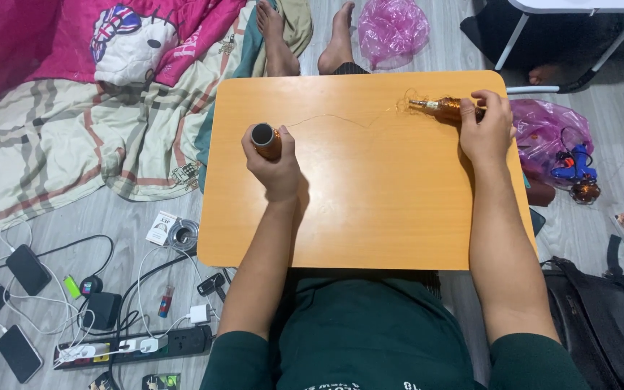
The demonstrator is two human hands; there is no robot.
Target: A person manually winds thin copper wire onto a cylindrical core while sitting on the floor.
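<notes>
A: The place is a room with a grey floor, and a small orange table (pixel 362 217) stands over the lap of the person. What is around it?

B: On the floor beside the left arm there is a power strip (pixel 139 347) with white cables, some phones (pixel 19 271) and a checked blanket (pixel 59 144). A pink plastic bag (pixel 393 25) lies past the far edge of the table, next to two bare feet. Another pink bag (pixel 543 133) with a blue tool (pixel 575 162) on it lies just beyond the right wrist.

A: What does the left hand (pixel 276 166) do?

B: Its fingers are wrapped closed around a copper wire spool (pixel 266 141). The spool stands out above the thumb, and its dark round opening looks toward the camera.

A: And the right hand (pixel 487 130)?

B: Its fingers are curled closed around a copper-wound coil (pixel 448 108). The coil lies almost flat near the far edge of the table and its thin end sticks out from the fingertips toward the left hand.

A: Is something between both hands?

B: Yes, a thin wire (pixel 341 119) runs over the table from the spool at the left fingers to the tip of the coil. It is slack and a little wavy, with a small loose tangle just before the tip.
</notes>
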